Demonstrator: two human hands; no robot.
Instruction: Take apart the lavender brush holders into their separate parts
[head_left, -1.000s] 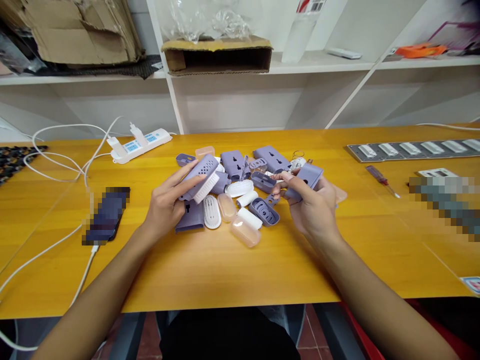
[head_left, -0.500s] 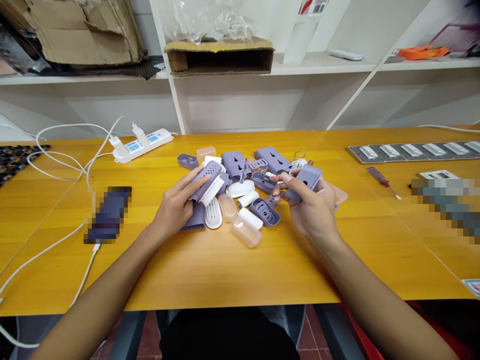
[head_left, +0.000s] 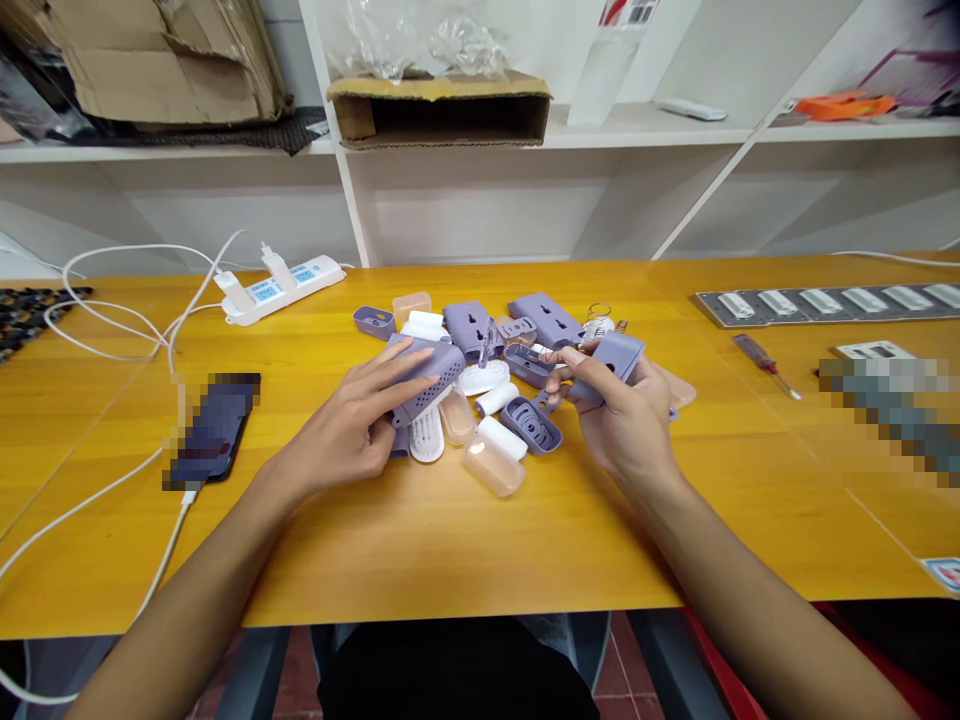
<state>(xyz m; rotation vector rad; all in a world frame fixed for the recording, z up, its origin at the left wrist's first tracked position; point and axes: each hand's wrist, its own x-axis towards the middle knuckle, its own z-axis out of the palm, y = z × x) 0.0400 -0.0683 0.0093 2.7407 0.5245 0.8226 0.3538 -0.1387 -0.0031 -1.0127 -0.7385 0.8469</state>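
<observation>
My left hand (head_left: 360, 410) is closed around a purple plastic housing (head_left: 442, 372) with rows of small holes, its fingers laid across the top. On the right, my right hand (head_left: 626, 425) grips a smaller purple plastic piece (head_left: 621, 354) that has a dark round hole. Between the hands lies a loose pile of parts: a white slotted oval piece (head_left: 427, 436), white rollers (head_left: 502, 438), peach translucent covers (head_left: 493, 468) and an oval purple tray (head_left: 531, 426). Purple housings with keyhole slots (head_left: 546, 318) lie behind them.
A phone (head_left: 214, 430) on a charging cable lies to the left, below a power strip (head_left: 285, 290). A screwdriver (head_left: 766, 366) and a long grey strip (head_left: 825, 305) are on the right. Shelves with a cardboard box (head_left: 442, 115) stand behind the table (head_left: 450, 560).
My left hand has shifted slightly right and turned the perforated housing, so its white bristles, seen before, are now mostly hidden. My right hand has stayed nearly still with its piece.
</observation>
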